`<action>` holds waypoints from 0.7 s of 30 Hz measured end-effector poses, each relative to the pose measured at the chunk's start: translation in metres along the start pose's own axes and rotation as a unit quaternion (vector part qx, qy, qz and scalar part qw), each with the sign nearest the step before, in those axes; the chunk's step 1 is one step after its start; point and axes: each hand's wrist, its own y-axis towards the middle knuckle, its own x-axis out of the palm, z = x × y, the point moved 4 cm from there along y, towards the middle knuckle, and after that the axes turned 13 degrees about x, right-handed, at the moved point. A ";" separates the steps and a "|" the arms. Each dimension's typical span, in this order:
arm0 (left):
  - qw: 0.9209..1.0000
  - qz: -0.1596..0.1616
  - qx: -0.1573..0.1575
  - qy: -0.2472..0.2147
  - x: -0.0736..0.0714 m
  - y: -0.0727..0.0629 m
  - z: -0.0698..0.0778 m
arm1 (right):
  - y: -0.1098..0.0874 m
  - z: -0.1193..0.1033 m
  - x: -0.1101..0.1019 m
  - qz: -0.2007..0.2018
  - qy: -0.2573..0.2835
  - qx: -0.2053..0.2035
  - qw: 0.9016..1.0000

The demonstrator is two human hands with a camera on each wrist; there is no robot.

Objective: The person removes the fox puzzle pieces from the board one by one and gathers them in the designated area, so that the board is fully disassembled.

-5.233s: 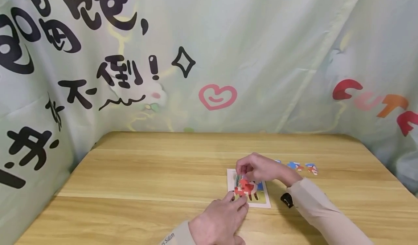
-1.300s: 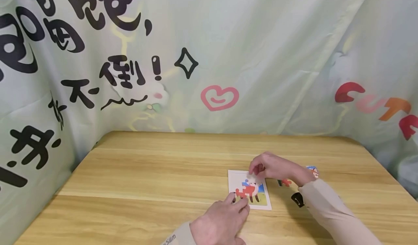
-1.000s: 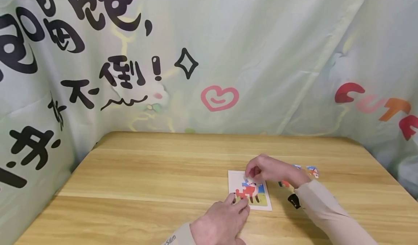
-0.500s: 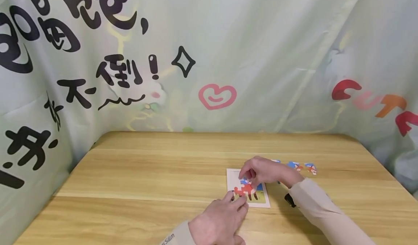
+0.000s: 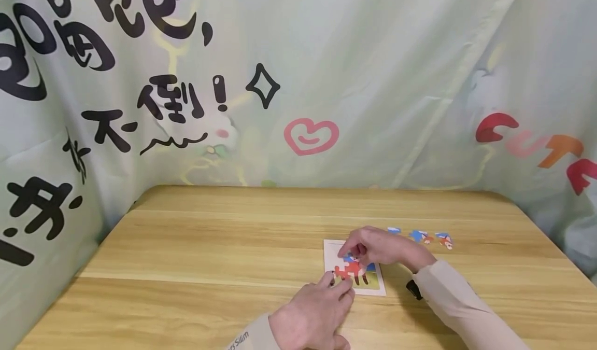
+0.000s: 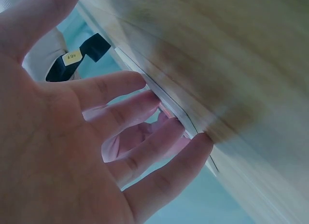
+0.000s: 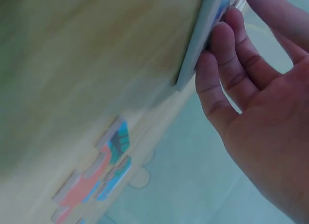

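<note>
A small puzzle board with a white rim point(image 5: 381, 282) lies right of the table's middle, showing a partly assembled red-and-white cartoon animal picture. My left hand point(image 5: 314, 311) rests its extended fingertips on the board's near left edge; the left wrist view shows those fingers spread and straight. Above the far part of the board, my right hand point(image 5: 380, 243) touches the picture with its fingertips, thumb and index apart. Bent fingers of that hand meet the board's edge point(image 7: 195, 50) in the right wrist view. Whether a piece sits under them is hidden.
Loose puzzle pieces lie beyond the right hand: a blue one point(image 5: 394, 230), a blue-and-orange one point(image 5: 418, 236) and another point(image 5: 445, 240). A red and green piece point(image 7: 87, 185) shows in the right wrist view. A small black device point(image 5: 413, 289) is at the right sleeve.
Earlier the right hand held a red and green piece over the board; later that piece lay on the table to the right. The right hand has since shifted left and nearer. The left hand stays put.
</note>
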 end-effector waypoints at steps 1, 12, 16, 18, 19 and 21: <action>1.000 0.001 0.000 0.001 0.000 0.000 0.000 | 0.000 -0.001 0.000 -0.002 0.002 -0.002 1.000; 1.000 0.015 0.006 -0.002 -0.001 -0.001 0.000 | 0.002 -0.003 0.002 -0.002 -0.013 0.009 1.000; 1.000 0.016 0.005 -0.003 0.000 0.000 0.001 | 0.002 -0.002 0.003 -0.004 -0.009 0.018 1.000; 1.000 0.012 0.003 -0.008 0.000 0.000 0.000 | 0.002 -0.002 0.003 -0.003 -0.009 0.020 1.000; 1.000 0.009 0.002 -0.009 0.000 0.000 0.000 | 0.002 -0.002 0.003 -0.003 -0.007 0.023 1.000; 1.000 0.003 0.001 -0.012 0.000 0.001 -0.001 | 0.002 -0.002 0.003 -0.001 -0.007 0.026 1.000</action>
